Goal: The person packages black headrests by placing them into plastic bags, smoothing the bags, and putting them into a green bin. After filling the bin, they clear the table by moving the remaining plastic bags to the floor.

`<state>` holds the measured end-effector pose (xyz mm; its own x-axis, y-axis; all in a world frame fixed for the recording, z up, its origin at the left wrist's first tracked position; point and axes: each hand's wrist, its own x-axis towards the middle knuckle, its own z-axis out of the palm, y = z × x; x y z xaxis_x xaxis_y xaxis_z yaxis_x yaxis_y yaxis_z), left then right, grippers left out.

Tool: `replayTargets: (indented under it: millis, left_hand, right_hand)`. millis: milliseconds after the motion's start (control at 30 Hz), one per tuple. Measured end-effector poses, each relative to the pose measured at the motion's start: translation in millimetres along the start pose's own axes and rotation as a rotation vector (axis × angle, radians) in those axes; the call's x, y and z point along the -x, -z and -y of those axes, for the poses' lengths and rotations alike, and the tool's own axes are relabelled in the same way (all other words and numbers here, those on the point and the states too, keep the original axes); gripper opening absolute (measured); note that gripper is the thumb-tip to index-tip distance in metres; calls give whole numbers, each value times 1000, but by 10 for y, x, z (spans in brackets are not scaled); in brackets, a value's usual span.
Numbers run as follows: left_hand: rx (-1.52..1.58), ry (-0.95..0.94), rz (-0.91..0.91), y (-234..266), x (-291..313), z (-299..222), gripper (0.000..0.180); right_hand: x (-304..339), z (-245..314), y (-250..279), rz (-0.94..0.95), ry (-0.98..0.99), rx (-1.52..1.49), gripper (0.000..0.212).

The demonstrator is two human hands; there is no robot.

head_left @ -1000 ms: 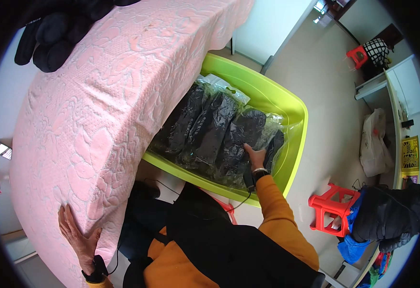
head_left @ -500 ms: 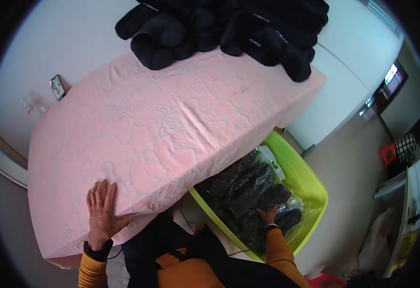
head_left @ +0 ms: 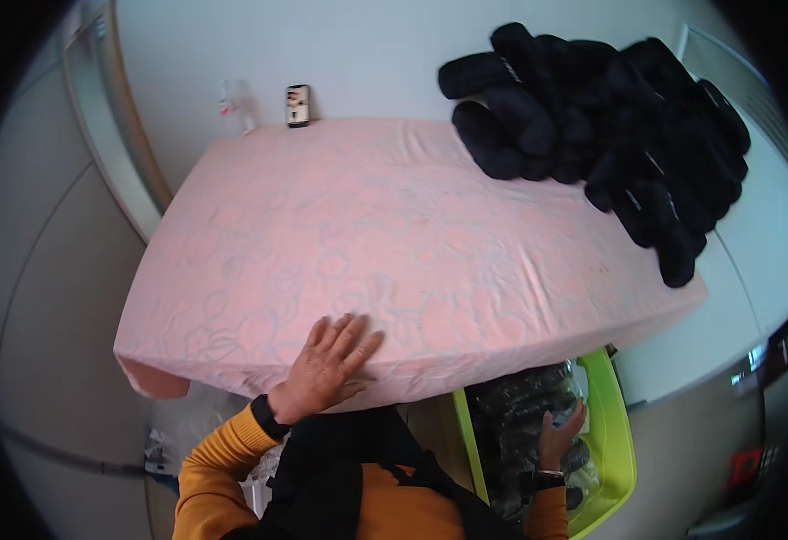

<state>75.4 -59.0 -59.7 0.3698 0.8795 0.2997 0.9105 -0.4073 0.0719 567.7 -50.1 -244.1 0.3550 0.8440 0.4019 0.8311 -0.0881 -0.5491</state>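
Note:
My left hand (head_left: 326,364) lies flat near the front edge of a table covered with a pink patterned cloth (head_left: 358,243), fingers spread and nothing in them. Lower right, my right hand (head_left: 559,441) is over a lime-green tub (head_left: 623,450), its thumb and fingers apart with nothing visible between them. Below and beside it in the tub are black bundles in clear plastic bags (head_left: 515,418). Whether this hand touches them I cannot tell. A large pile of black padded rolls (head_left: 628,135) is heaped on the table's far right.
A phone (head_left: 297,106) leans upright against the wall at the table's back edge, with a small clear bottle (head_left: 225,99) to its left. Clear plastic wrapping (head_left: 196,427) lies below the table at left. A red object (head_left: 745,468) stands on the floor at far right.
My view has swung left, so the table and the pile appear further right. My right hand has risen off the bagged bundles, fingers spreading. My left hand still rests on the cloth.

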Motion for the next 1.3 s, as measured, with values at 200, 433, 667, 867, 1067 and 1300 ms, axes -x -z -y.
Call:
replayTargets:
  millis: [200,433,667,867,1067,1300]
  left_hand:
    - [14,121,-13,148,676,250,98]
    - [-111,699,-291,290,2095,927,92]
    - [736,1506,-890,-32,3753,1041,76]
    - [1422,1740,-1399,-1441,5035,627,76]
    - [1724,1989,-1480,-2502,4825,346,84]
    - [1769,2297,-1397,-3219,5182,256,84]
  right_hand:
    - [-475,1839,169,7,477,-315,58]
    - [-388,2974,17,386,930,-425,48]
    - [-245,3550,-163,665,1114,-386,51]
    - [-4,4064,-270,790,1291,-223,66]
    - [75,4126,-518,592,1408,-16,81]
    - [148,4289,-570,634,1434,65,88]
